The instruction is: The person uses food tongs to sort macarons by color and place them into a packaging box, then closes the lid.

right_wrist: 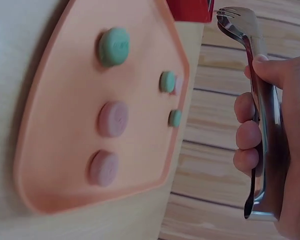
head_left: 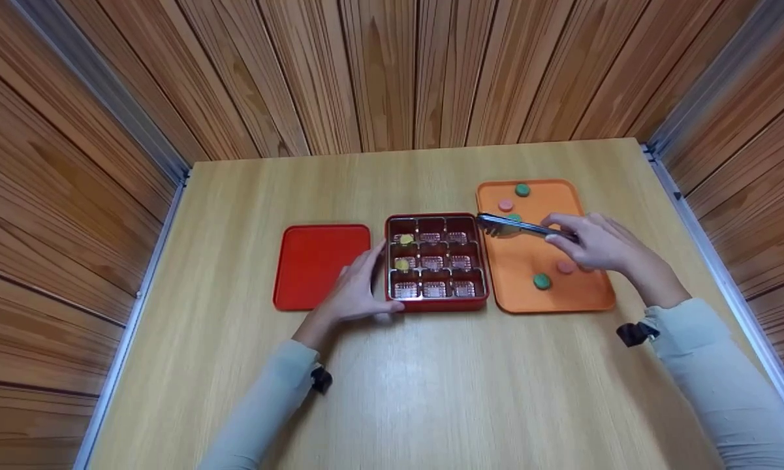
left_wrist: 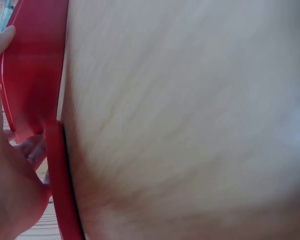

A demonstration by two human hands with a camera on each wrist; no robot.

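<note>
Your right hand (head_left: 593, 241) grips tongs (head_left: 529, 226), long axis leftward, tips near the far-right corner of the box (head_left: 440, 305); left hand (head_left: 358, 287), fingers extended, touches its left side.

Red box (head_left: 439, 305), orange tray (head_left: 517, 261), green and pink macarons (head_left: 542, 282), wood-grained wall (head_left: 385, 78)

Light wood-grain table (head_left: 431, 398) — flat red tray (head_left: 316, 264) left, red nine-compartment box (head_left: 440, 305) mid, orange tray (head_left: 516, 264) right.

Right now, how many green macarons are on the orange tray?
3: one green macaron near the tray's far edge, another partly behind the tongs, a third nearest you. None seems fully hidden.
</note>
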